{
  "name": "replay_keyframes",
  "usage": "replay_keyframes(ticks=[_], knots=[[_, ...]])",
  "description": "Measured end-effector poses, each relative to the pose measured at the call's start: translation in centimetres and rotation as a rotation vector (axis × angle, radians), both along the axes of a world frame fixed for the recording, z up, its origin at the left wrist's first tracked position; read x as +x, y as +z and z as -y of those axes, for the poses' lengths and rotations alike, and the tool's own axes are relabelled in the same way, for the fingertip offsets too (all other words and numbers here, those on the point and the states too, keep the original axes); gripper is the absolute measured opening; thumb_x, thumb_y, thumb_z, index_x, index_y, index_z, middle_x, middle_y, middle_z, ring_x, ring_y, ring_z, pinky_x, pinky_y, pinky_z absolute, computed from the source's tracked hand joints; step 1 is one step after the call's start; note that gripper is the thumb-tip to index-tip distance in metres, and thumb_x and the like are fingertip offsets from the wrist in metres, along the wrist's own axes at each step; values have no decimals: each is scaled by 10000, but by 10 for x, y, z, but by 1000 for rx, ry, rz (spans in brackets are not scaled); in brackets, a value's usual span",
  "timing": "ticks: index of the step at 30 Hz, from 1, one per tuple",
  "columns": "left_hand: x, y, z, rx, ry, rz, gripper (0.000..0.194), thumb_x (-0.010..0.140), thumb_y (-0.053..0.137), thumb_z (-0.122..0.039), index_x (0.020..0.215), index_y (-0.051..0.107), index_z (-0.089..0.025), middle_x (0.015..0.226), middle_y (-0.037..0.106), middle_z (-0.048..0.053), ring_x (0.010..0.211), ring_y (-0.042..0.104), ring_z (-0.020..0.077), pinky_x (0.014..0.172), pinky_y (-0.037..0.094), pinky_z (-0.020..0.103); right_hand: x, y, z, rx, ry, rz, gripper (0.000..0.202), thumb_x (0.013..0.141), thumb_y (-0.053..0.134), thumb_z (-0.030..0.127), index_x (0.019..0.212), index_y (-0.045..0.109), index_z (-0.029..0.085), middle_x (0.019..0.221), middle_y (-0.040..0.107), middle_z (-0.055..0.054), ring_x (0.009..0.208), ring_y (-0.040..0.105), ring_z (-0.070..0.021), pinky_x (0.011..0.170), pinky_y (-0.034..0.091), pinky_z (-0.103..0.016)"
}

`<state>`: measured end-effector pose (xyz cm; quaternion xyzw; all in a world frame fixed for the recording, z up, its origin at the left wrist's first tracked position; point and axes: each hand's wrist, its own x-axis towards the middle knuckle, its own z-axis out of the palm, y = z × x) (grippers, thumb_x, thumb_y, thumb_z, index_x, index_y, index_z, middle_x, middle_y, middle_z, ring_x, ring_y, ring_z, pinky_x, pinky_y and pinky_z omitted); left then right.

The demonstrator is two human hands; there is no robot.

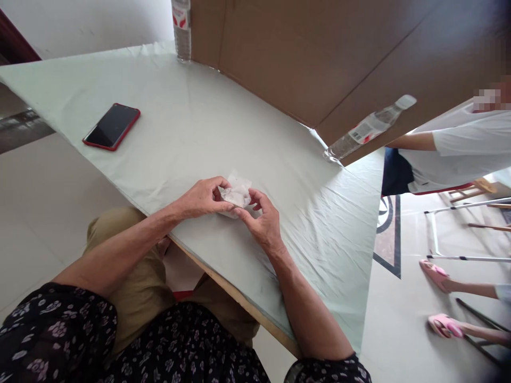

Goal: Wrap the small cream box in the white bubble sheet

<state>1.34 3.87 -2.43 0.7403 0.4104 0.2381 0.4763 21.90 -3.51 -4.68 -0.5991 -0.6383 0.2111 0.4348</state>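
A small crumpled packet of thin white, partly see-through wrapping point(236, 192) is held just over the cloth near the table's front edge. My left hand point(205, 197) grips its left side between thumb and fingers. From the right, my right hand point(263, 215) has its thumb at the packet's lower edge and its curled fingers at the right side. Whatever lies inside the wrapping cannot be made out. Under both hands spreads the pale green tablecloth point(171, 127).
A phone in a red case point(112, 126) lies at the left. Brown cardboard panels point(271, 58) stand across the back, with one water bottle point(182, 32) upright and another water bottle point(369, 127) against them. A person in a white shirt point(471, 141) sits at the right.
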Motion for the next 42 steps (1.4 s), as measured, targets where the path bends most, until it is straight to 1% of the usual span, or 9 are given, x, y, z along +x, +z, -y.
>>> replay_keyframes(ticks=[9, 14, 16, 21, 24, 27, 29, 35, 42], knots=[[-2, 6, 2, -25, -104, 41, 421, 748, 759, -427, 1075, 643, -189, 704, 545, -43, 643, 488, 123, 618, 398, 257, 3, 4, -7, -77, 180, -38, 519, 817, 726, 620, 1205, 726, 275, 1190, 744, -104, 1035, 666, -280, 820, 551, -408], [-4, 7, 0, -18, -177, 38, 676, 780, 728, -416, 1400, 551, -211, 1099, 660, 51, 781, 571, 144, 690, 460, 269, 10, 9, -12, -121, 291, -49, 471, 846, 711, 596, 1207, 729, 293, 1206, 750, -72, 1073, 658, -277, 924, 515, -435], [-3, 9, -1, 4, -206, 11, 662, 788, 716, -414, 1403, 575, -214, 1156, 664, 64, 811, 576, 152, 705, 461, 272, 10, 10, -14, -136, 308, -50, 467, 841, 717, 597, 1187, 730, 283, 1188, 754, -72, 1057, 660, -274, 940, 501, -437], [-1, 12, -2, 40, -176, -38, 494, 774, 705, -452, 1192, 709, -189, 985, 680, 44, 743, 551, 151, 663, 434, 274, 9, 10, -12, -206, 235, -138, 558, 755, 794, 593, 1173, 672, 244, 1093, 756, -77, 975, 678, -249, 875, 505, -398], [0, 12, -1, 37, -164, -39, 445, 752, 705, -412, 1139, 715, -191, 930, 670, 28, 725, 550, 147, 658, 425, 268, 14, 13, -13, -178, 163, -188, 481, 780, 767, 570, 1106, 670, 231, 1111, 746, -79, 948, 674, -221, 847, 514, -377], [0, 10, -1, 34, -159, -41, 412, 738, 695, -383, 1108, 713, -203, 919, 667, 20, 735, 553, 152, 657, 420, 264, 25, 17, -22, -207, 6, -272, 404, 823, 708, 532, 1059, 685, 206, 1034, 744, -76, 854, 675, -193, 698, 530, -328], [0, 9, -1, 42, -159, -42, 408, 733, 688, -384, 1099, 711, -206, 921, 668, 20, 741, 554, 157, 662, 420, 266, 29, 17, -34, -315, -59, -334, 417, 768, 752, 493, 1045, 698, 186, 929, 739, -71, 771, 682, -193, 547, 493, -285], [0, 8, -1, 84, -161, -48, 398, 732, 676, -371, 1093, 715, -209, 913, 666, 20, 749, 552, 162, 677, 426, 272, 15, 12, -62, -508, 87, -400, 270, 679, 785, 445, 723, 690, 197, 589, 598, 8, 510, 500, -124, 406, 341, -258], [1, 7, -1, 49, -151, -35, 443, 734, 682, -380, 1142, 712, -211, 944, 646, 25, 751, 546, 157, 713, 457, 290, 4, 11, -55, -376, 140, -510, 234, 679, 759, 428, 729, 670, 217, 616, 548, 46, 586, 467, -115, 555, 395, -272]])
